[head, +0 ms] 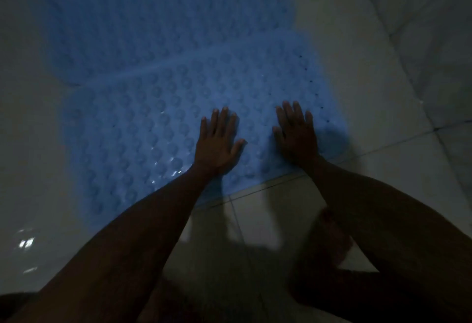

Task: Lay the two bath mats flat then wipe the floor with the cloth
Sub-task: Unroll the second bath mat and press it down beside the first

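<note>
Hands flat on near mat [132,128] — palms down.

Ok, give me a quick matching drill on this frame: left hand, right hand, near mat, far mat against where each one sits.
Things:
1. left hand
2. right hand
3. near mat
4. far mat

Places:
A. top of the view, its near edge overlapped by the other mat
B. flat on the near mat, close to its right edge
C. under both hands, on the tiled floor
D. flat on the near mat, toward its middle

Pairs: 1-D, 2-B, 3-C, 4-A
</note>
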